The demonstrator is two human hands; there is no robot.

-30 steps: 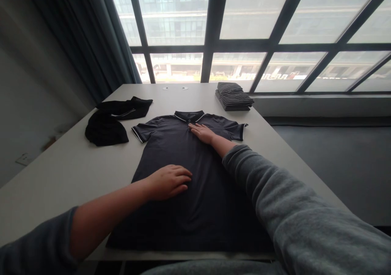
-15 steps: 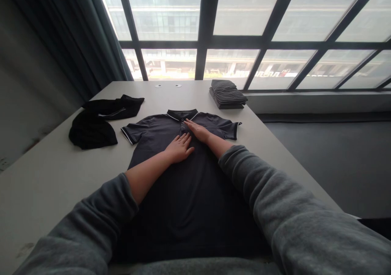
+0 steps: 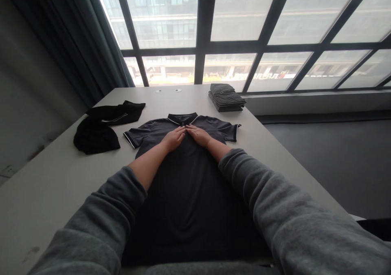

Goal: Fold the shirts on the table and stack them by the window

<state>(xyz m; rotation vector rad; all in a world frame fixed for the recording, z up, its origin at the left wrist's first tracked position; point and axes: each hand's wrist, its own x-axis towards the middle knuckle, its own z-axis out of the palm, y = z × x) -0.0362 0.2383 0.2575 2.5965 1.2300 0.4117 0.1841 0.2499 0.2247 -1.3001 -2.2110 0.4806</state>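
A dark grey polo shirt lies face up and spread out, its collar toward the window and both short sleeves out to the sides. White piping edges the collar and the sleeve cuffs. My left hand rests flat on the upper chest, just below the button placket, fingers stretched out. Beside it my right hand also lies flat on the cloth, its fingertips close to those of the left. Both hands hold nothing. The lower placket buttons are covered by my fingers.
The white table carries a crumpled black garment at the left and a folded stack of striped clothes at the back right. Behind stands a large window, with a dark curtain on the left.
My left hand has slid forward and slightly left over the shirt, up level with the right hand. The right hand has shifted slightly, and the view has tilted a little upward.
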